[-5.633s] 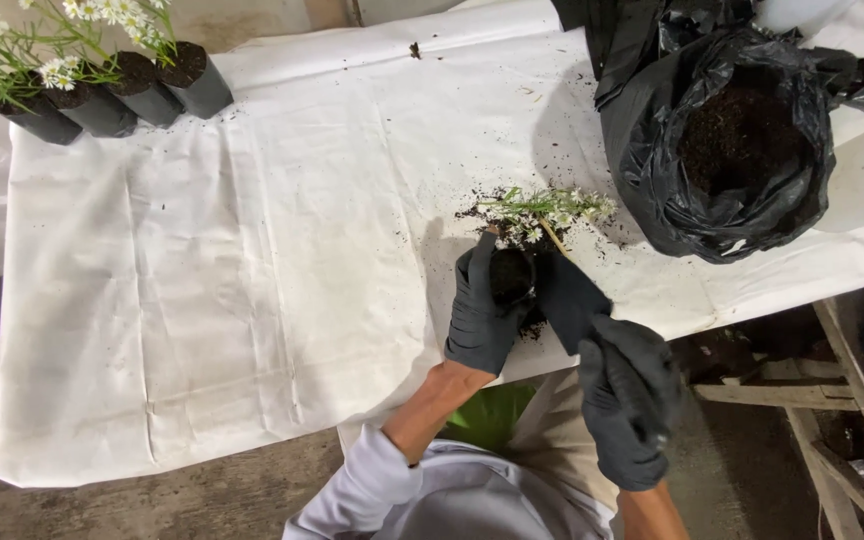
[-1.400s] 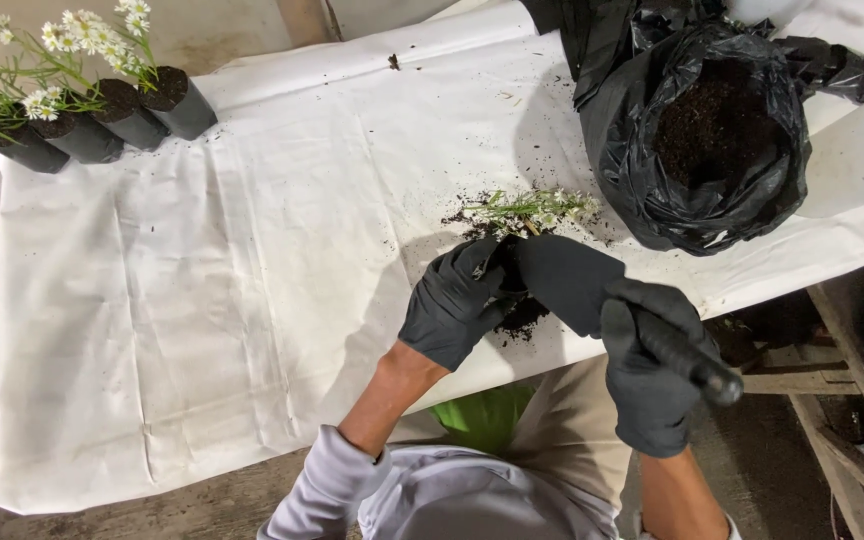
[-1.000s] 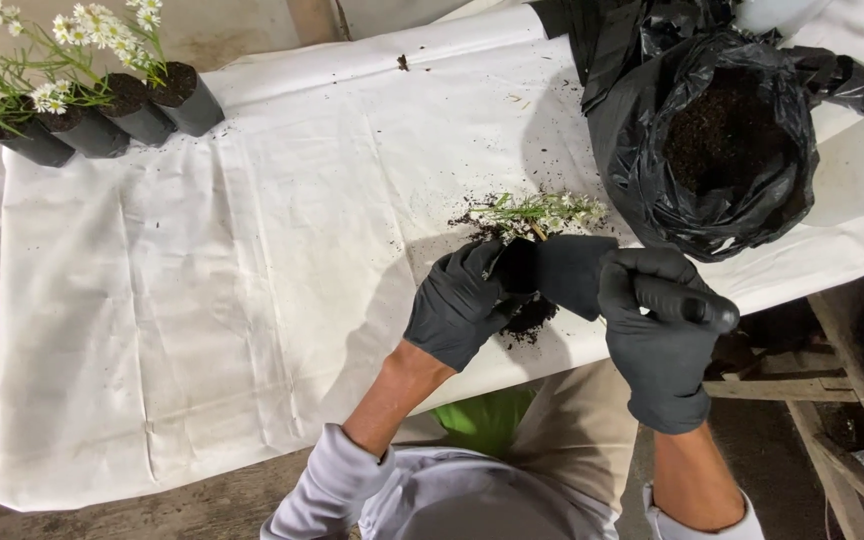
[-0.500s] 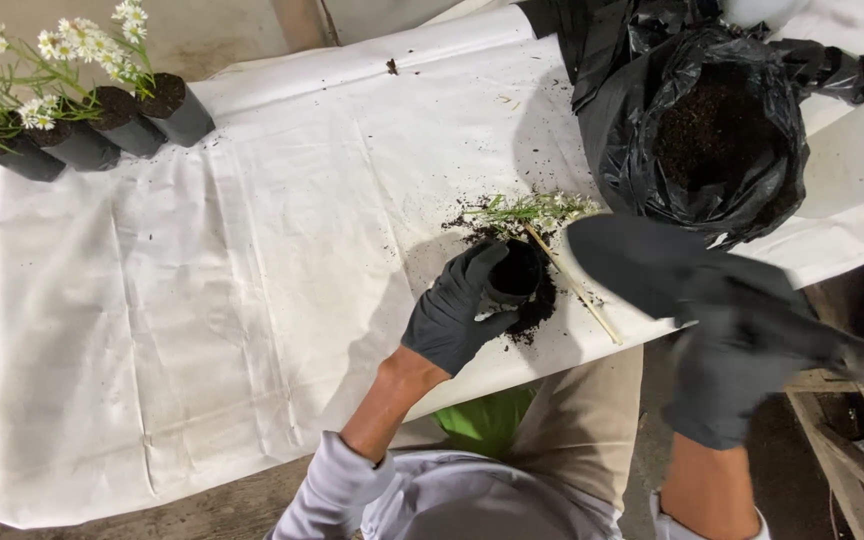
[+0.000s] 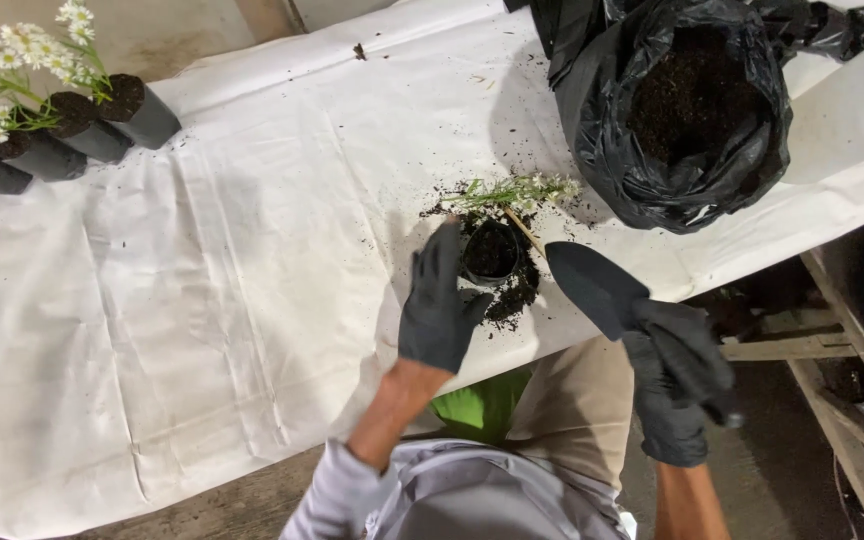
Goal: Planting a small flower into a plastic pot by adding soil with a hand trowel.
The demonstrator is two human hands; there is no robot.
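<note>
A small black pot [image 5: 491, 250] filled with soil stands on the white sheet [image 5: 252, 260], with spilled soil around it. My left hand [image 5: 437, 300], in a black glove, is flat and open just left of the pot, its fingers apart. My right hand [image 5: 677, 385], also gloved, grips the handle of a black trowel [image 5: 592, 285] whose blade points at the pot from the right. Behind the pot lies a loose stem with small white flowers [image 5: 512, 192], and a thin wooden stick [image 5: 524, 230] lies beside it.
A black plastic bag of soil [image 5: 687, 100] stands open at the back right. Several black pots with white flowers [image 5: 62, 125] line the back left corner. The table's front edge runs just below the pot; a wooden frame [image 5: 822, 350] shows at the right.
My left hand has let go of the pot and opened flat beside it. The trowel has come away from over the pot, swung out right, and now points back at it.
</note>
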